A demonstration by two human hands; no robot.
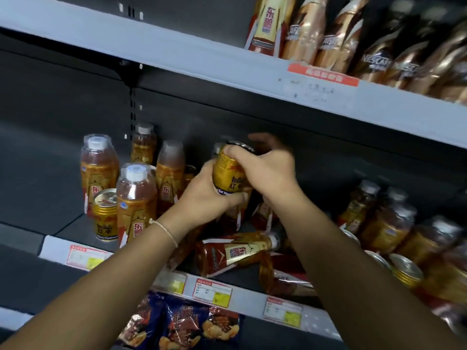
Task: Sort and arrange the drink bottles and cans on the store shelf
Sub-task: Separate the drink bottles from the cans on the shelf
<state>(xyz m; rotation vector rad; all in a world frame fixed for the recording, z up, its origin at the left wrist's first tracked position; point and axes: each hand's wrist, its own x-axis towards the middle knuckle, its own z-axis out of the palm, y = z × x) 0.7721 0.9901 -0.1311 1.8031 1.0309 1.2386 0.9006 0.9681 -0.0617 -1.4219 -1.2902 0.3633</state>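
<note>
Along grey store shelf (252, 294), price tags (211, 291)

The held can (228, 173) is gold with red lettering and a dark blue band at its foot. Left of it, the bottles (135, 198) show amber liquid, white caps, gold-and-red labels (the shelf edge (252, 79) above is pale grey).

I'm in a shop: metal shelves (227, 72) with price tags (211, 291), stocked drink bottles (135, 198) and cans (105, 214).
</note>
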